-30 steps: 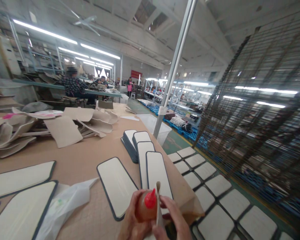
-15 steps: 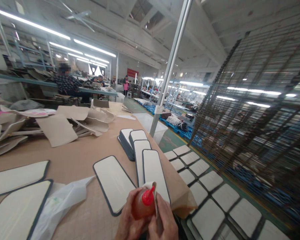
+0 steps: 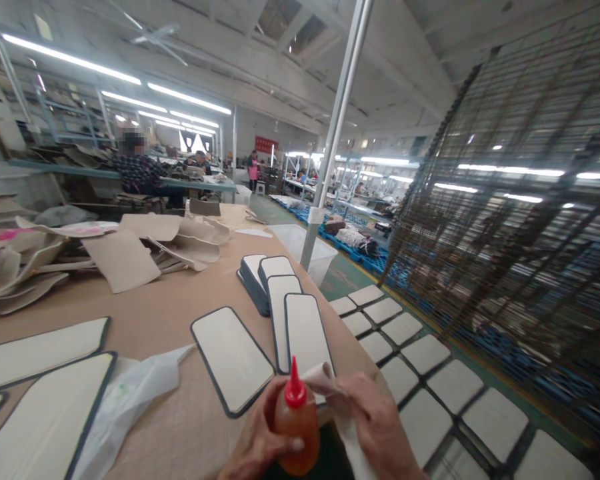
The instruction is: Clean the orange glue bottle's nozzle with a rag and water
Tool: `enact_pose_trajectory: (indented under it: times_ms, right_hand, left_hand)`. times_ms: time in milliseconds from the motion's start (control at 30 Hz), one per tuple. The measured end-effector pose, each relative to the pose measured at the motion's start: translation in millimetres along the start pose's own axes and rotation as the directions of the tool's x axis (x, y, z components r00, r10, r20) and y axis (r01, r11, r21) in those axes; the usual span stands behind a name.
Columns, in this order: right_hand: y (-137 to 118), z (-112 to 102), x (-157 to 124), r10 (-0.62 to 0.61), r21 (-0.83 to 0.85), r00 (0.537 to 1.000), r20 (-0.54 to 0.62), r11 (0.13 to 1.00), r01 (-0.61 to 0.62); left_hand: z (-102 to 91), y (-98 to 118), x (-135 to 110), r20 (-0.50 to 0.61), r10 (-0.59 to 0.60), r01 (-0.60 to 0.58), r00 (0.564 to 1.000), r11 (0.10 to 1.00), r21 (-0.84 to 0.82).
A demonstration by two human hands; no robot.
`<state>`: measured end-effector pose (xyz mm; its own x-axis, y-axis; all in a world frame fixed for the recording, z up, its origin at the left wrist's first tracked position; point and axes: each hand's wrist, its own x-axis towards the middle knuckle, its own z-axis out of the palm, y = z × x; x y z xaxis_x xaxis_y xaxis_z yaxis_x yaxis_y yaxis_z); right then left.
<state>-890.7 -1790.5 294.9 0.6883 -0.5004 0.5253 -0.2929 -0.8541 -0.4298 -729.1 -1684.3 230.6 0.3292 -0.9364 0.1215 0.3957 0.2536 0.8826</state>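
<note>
My left hand (image 3: 260, 430) is wrapped around a squeeze bottle (image 3: 298, 427) of amber liquid, which looks like glue. Its pointed red cap stands nearly upright. To the right, my right hand (image 3: 373, 417) pinches a pale, flexible strip (image 3: 353, 440). One end of the strip curls over behind the bottle, and the rest hangs below my fingers. Just beyond both hands lies a cream panel with a dark edge (image 3: 307, 327), overlapping others in a fanned stack (image 3: 279, 267). Another dark-edged panel (image 3: 233, 360) lies flat on the table, left of the stack.
On the brown-covered table (image 3: 180, 300) are curved beige pieces (image 3: 125, 253), more panels (image 3: 45, 420) and a crumpled white sheet (image 3: 135, 400). Panels on a rack (image 3: 425, 427) stand to the right, below a tall wire rack (image 3: 505, 233). A metal post (image 3: 330, 147) rises beyond the table. People sit farther back.
The bottle has swung from tilted toward the strip to nearly upright. My right hand has moved right, away from the bottle, with the strip. The view has shifted slightly.
</note>
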Motion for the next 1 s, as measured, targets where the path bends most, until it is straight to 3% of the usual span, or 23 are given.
enact_pose_trajectory:
  times_ms: [67, 133, 200, 267, 300, 367, 467, 567, 633, 733, 867, 1000]
  right_hand:
    - [10.8, -25.6, -0.1, 0.26, 0.041, 0.959, -0.114, 0.965, -0.257]
    - [14.9, -40.5, -5.7, 0.361, 0.035, 0.896, -0.26, 0.93, -0.365]
    - [9.5, -40.1, -15.6, 0.242, -0.056, 0.921, -0.306, 0.961, -0.271]
    - [-2.3, -25.8, -26.4, -0.006, -0.166, 0.967, -0.254, 0.986, -0.037]
    - [-8.6, -15.6, -31.0, -0.137, -0.201, 0.966, -0.219, 0.975, 0.093]
    - [-17.5, 4.2, -36.6, -0.241, -0.26, 0.946, -0.218, 0.948, 0.182]
    - [-16.1, 18.1, -35.1, -0.316, -0.357, 0.928, -0.199, 0.905, 0.232]
    - [-0.8, 11.8, -26.0, -0.4, -0.425, 0.91, -0.107, 0.846, 0.322]
    - [10.7, 4.6, -21.0, -0.373, -0.432, 0.921, -0.112, 0.853, 0.293]
    - [19.4, 0.1, -21.8, -0.281, -0.349, 0.936, -0.213, 0.917, 0.196]
    - [8.5, 10.1, -34.4, -0.293, -0.31, 0.915, -0.277, 0.929, 0.203]
    - [-1.0, 19.2, -32.8, -0.396, -0.46, 0.903, -0.167, 0.842, 0.284]
  left_hand:
    - [1.4, 2.7, -0.4, 0.01, -0.032, 0.032, 0.999, 0.996, -0.086]
    - [5.0, 5.2, 0.1, -0.015, -0.041, 0.039, 0.999, 0.991, -0.127]
    - [10.7, 5.9, 1.8, -0.037, -0.032, 0.027, 0.999, 0.992, -0.122]
    - [18.2, 4.4, 4.1, -0.011, -0.022, 0.02, 1.0, 0.995, -0.103]
    - [22.3, 3.1, 5.2, 0.006, -0.018, 0.019, 1.0, 0.996, -0.089]
    - [30.3, -0.2, 6.5, 0.01, -0.006, 0.007, 1.0, 0.998, -0.055]
    - [38.0, -5.7, 5.6, -0.061, 0.031, -0.029, 0.998, 0.999, 0.03]
    - [38.6, -12.0, 3.0, -0.093, 0.067, -0.06, 0.993, 0.995, 0.077]
    - [37.0, -15.5, 2.0, -0.103, 0.096, -0.086, 0.99, 0.992, 0.091]
    - [36.2, -17.0, 2.3, -0.105, 0.098, -0.086, 0.99, 0.99, 0.113]
    - [40.1, -12.2, 4.5, -0.111, 0.087, -0.078, 0.99, 0.993, 0.084]
    - [41.0, -8.1, 5.3, -0.129, 0.111, -0.094, 0.985, 0.986, 0.137]
